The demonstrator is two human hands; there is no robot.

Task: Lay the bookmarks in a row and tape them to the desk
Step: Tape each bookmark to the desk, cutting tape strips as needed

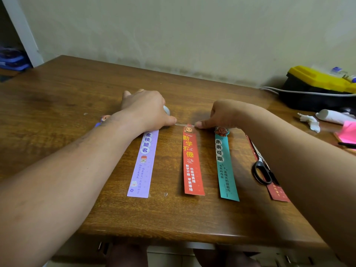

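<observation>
Wooden surface (57, 97), bookmarks (143, 162) in a row, left fingers (171, 119) curled round tape roll (167, 110), right fingers (199, 124) pinching tape strip (181, 124) over red bookmark (191, 162), scissors (262, 170) at right.

A brown wooden desk (57, 89) with a glossy, worn top stands against a pale greenish wall (173, 26), stained dark just above the desk's far edge, while a white door frame (21, 31) rises beyond the desk's far left corner, in soft, even light.

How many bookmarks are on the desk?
5. Left to right: a blue bookmark mostly behind the left forearm, purple bookmark, red bookmark, teal bookmark, and a dark red bookmark under the scissors. The arms may hide more.
</observation>
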